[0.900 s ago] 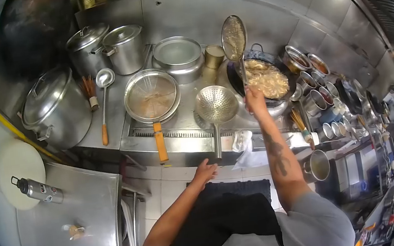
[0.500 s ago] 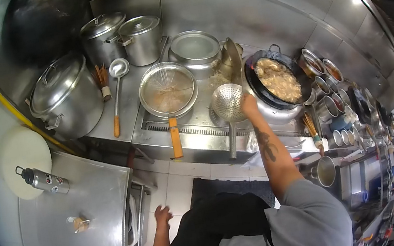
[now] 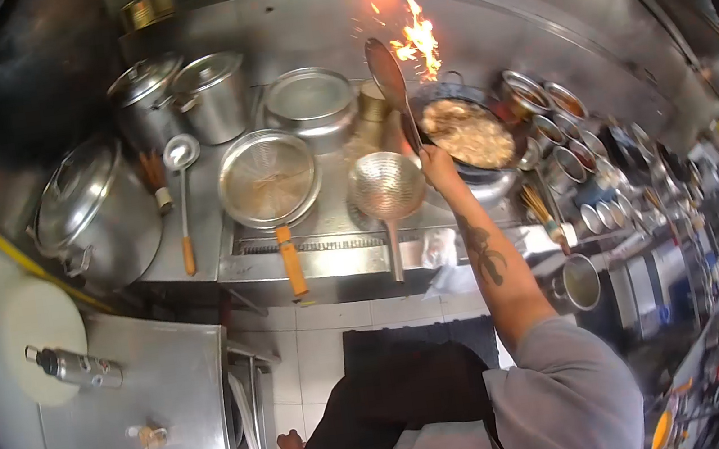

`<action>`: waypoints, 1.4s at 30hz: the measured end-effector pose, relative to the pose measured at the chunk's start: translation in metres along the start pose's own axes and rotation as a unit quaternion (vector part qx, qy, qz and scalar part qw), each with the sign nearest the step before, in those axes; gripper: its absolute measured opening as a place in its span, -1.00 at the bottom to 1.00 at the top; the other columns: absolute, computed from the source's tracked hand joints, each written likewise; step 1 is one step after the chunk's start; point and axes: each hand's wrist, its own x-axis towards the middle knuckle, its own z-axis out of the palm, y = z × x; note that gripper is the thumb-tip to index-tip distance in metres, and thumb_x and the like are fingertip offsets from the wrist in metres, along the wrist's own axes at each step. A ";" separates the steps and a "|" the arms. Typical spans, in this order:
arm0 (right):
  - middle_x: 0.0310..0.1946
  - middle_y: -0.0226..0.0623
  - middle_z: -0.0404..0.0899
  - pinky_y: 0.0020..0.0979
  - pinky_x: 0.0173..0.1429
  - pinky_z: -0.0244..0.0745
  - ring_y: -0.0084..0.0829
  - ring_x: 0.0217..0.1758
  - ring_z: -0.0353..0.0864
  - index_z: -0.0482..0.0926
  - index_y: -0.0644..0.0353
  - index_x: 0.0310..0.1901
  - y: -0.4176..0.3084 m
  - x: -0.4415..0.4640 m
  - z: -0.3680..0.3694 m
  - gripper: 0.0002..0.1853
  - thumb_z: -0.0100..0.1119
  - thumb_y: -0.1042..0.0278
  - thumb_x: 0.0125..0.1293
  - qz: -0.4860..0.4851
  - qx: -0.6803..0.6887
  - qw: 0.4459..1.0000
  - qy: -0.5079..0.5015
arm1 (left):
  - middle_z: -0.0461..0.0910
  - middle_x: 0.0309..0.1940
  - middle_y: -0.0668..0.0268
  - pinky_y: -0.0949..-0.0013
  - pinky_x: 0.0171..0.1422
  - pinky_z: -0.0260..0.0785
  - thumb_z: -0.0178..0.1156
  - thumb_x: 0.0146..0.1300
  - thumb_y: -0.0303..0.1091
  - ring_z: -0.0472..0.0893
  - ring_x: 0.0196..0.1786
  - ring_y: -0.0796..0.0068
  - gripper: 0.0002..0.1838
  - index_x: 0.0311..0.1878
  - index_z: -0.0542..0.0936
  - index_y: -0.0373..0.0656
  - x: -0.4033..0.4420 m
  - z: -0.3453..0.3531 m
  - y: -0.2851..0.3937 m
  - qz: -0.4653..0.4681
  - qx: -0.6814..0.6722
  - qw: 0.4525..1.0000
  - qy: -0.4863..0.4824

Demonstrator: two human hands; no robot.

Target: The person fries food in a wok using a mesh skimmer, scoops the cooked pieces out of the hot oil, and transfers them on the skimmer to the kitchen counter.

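My right hand (image 3: 435,164) is wrapped round the handle of a large dark ladle (image 3: 386,73), its broad oval head raised at the left of the wok. Pale brown food in liquid (image 3: 468,135) fills the black wok (image 3: 496,105). Flames (image 3: 419,40) rise behind the wok's far rim. A perforated strainer (image 3: 386,186) lies just left of my right hand, its handle towards me. Down beside the apron, my left hand (image 3: 290,443) hangs with fingers curled and nothing visible in it.
A mesh skimmer (image 3: 270,177) rests over a round vessel. Lidded pots (image 3: 94,205), a long-handled ladle (image 3: 183,184) and a bamboo brush (image 3: 156,180) stand to the left. Sauce containers (image 3: 565,163) crowd the right. A steel counter (image 3: 153,379) with a bottle (image 3: 78,366) is at lower left.
My right hand has moved up and left relative to the wok, and the ladle is now raised in it. Flames have appeared behind the wok. My left hand has lowered and its fingers have curled.
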 end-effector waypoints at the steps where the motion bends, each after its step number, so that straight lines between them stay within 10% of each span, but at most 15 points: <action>1: -0.78 -0.34 0.36 -0.46 -0.73 0.23 -0.51 -0.84 0.32 0.51 0.29 -0.23 -0.028 -0.009 -0.030 -0.73 -0.14 0.29 0.28 0.093 0.074 0.992 -0.027 | 0.23 -0.82 0.35 0.27 -0.65 0.18 0.06 -0.02 -0.46 0.28 -0.74 0.47 -0.85 -0.61 0.33 -0.23 0.008 0.003 0.002 0.013 0.000 1.000 -0.012; 13: -0.77 -0.34 0.38 -0.46 -0.77 0.12 -0.51 -0.85 0.30 0.49 0.27 -0.36 0.063 -0.061 -0.191 -0.78 -0.09 0.30 0.24 0.261 -0.024 0.964 -0.050 | 0.38 -0.66 0.25 0.44 -0.73 0.17 0.05 0.03 -0.52 0.35 -0.70 0.51 -0.42 0.16 0.16 -0.45 0.099 0.051 0.118 -0.352 -0.277 0.891 -0.075; 25: -0.75 -0.36 0.39 -0.49 -0.74 0.16 -0.56 -0.84 0.28 0.50 0.30 -0.29 0.105 -0.073 -0.311 -0.74 -0.12 0.29 0.29 0.173 0.064 0.968 -0.168 | 0.26 -0.79 0.38 0.45 -0.73 0.12 0.06 0.00 -0.51 0.29 -0.74 0.57 -0.34 0.21 0.12 -0.47 0.065 0.249 0.204 -0.278 -0.290 0.912 -0.076; 26: -0.75 -0.35 0.39 -0.48 -0.74 0.16 -0.57 -0.84 0.28 0.51 0.30 -0.28 0.106 -0.076 -0.327 -0.74 -0.12 0.29 0.29 0.167 0.062 0.965 -0.192 | 0.43 -0.71 0.28 0.43 -0.53 0.30 0.14 0.00 -0.43 0.44 -0.64 0.41 -0.35 0.18 0.18 -0.45 0.070 0.292 0.202 -0.066 -0.168 0.979 -0.093; 27: -0.76 -0.35 0.38 -0.47 -0.74 0.17 -0.57 -0.84 0.27 0.52 0.31 -0.27 0.112 -0.077 -0.337 -0.74 -0.12 0.30 0.29 0.161 0.058 0.962 -0.215 | 0.43 -0.71 0.28 0.43 -0.53 0.30 0.14 0.00 -0.43 0.44 -0.64 0.41 -0.35 0.18 0.18 -0.45 0.055 0.297 0.234 -0.065 -0.168 0.979 -0.090; 28: -0.76 -0.35 0.38 -0.47 -0.74 0.17 -0.57 -0.84 0.27 0.52 0.31 -0.27 0.121 -0.074 -0.342 -0.74 -0.12 0.30 0.29 0.162 0.059 0.961 -0.215 | 0.41 -0.51 0.29 0.45 -0.62 0.23 0.20 -0.04 -0.45 0.42 -0.55 0.55 -0.28 0.22 0.14 -0.36 0.051 0.278 0.317 -0.236 -0.258 0.908 -0.233; 30: -0.76 -0.33 0.39 -0.47 -0.72 0.21 -0.57 -0.82 0.30 0.52 0.30 -0.26 0.132 -0.070 -0.343 -0.74 -0.11 0.29 0.29 0.152 0.037 0.953 -0.258 | 0.43 0.02 -0.10 0.40 0.07 0.33 0.26 -0.05 -0.24 0.48 0.06 0.18 -0.25 0.19 0.21 -0.39 0.050 0.333 0.331 -0.179 -0.276 0.929 -0.169; 32: -0.76 -0.30 0.39 -0.43 -0.68 0.27 -0.50 -0.80 0.34 0.52 0.31 -0.29 0.144 -0.066 -0.331 -0.74 -0.10 0.30 0.28 0.119 0.007 0.964 -0.236 | 0.22 0.21 -0.11 0.32 0.14 0.29 0.30 -0.10 -0.27 0.30 0.25 0.18 -0.14 0.26 0.13 -0.39 0.077 0.368 0.362 -0.134 -0.211 0.936 -0.248; 37: -0.76 -0.20 0.40 -0.32 -0.60 0.31 -0.39 -0.77 0.39 0.51 0.32 -0.36 0.150 -0.057 -0.327 -0.75 -0.10 0.32 0.26 0.090 -0.010 0.984 -0.151 | 0.09 0.29 -0.07 0.26 0.18 0.26 0.32 -0.13 -0.33 0.23 0.28 0.13 -0.06 0.30 0.03 -0.38 0.109 0.385 0.491 -0.100 -0.268 0.946 -0.153; 42: -0.78 -0.24 0.38 -0.34 -0.64 0.27 -0.43 -0.79 0.37 0.50 0.32 -0.39 0.150 -0.055 -0.348 -0.75 -0.10 0.32 0.26 0.126 0.000 0.986 -0.113 | 0.42 -0.01 0.13 0.40 -0.17 0.41 0.26 -0.02 -0.36 0.49 -0.08 0.32 -0.36 0.15 0.27 -0.30 0.115 0.367 0.538 -0.218 -0.394 0.872 -0.188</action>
